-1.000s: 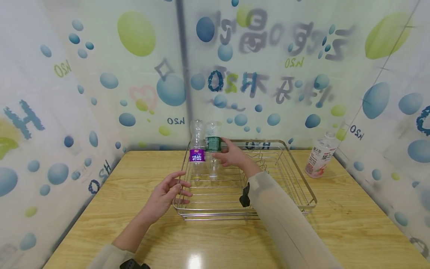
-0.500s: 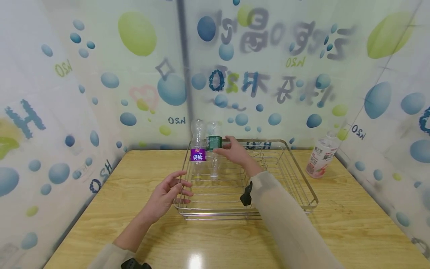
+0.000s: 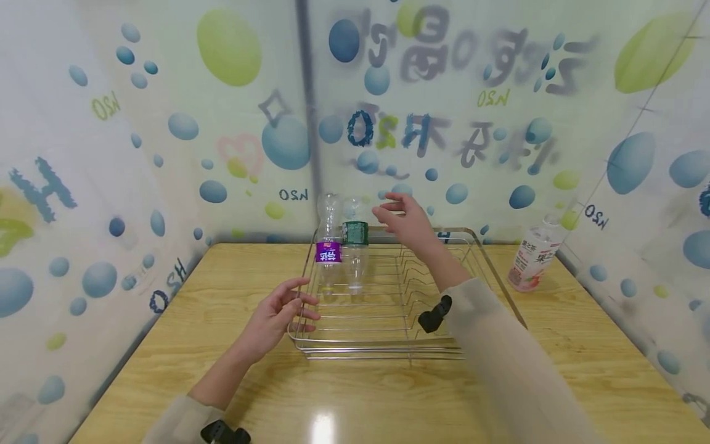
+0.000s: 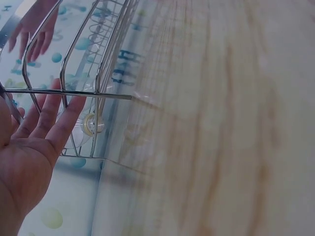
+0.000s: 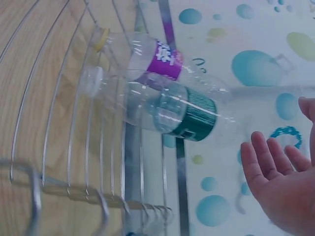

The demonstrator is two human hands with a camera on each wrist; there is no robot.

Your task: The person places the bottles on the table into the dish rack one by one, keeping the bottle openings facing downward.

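Two clear plastic bottles stand upside down, side by side, at the left of a metal wire rack (image 3: 355, 342). One is the purple-labelled bottle (image 3: 329, 252) with a yellow cap; beside it is the green-labelled bottle (image 3: 355, 233) with a white cap. My right hand (image 3: 409, 225) is raised above the rack's back rim, right of the green-labelled bottle, fingers apart from it and holding nothing. In the right wrist view its fingers are loosely extended. My left hand (image 3: 272, 320) touches the rack's left side, its fingers (image 4: 66, 123) reaching up to the wires.
A bottle with a white and pink label (image 3: 535, 256) stands upright on the wooden table (image 3: 355, 401), right of the rack. Wire dividers (image 3: 416, 277) rise along the rack's right half. A patterned curtain (image 3: 255, 203) closes off the back and sides.
My right hand has let go of the green-labelled bottle and moved up and right, away from it. Both bottles remain standing in the rack. My left hand stays at the rack's left side.
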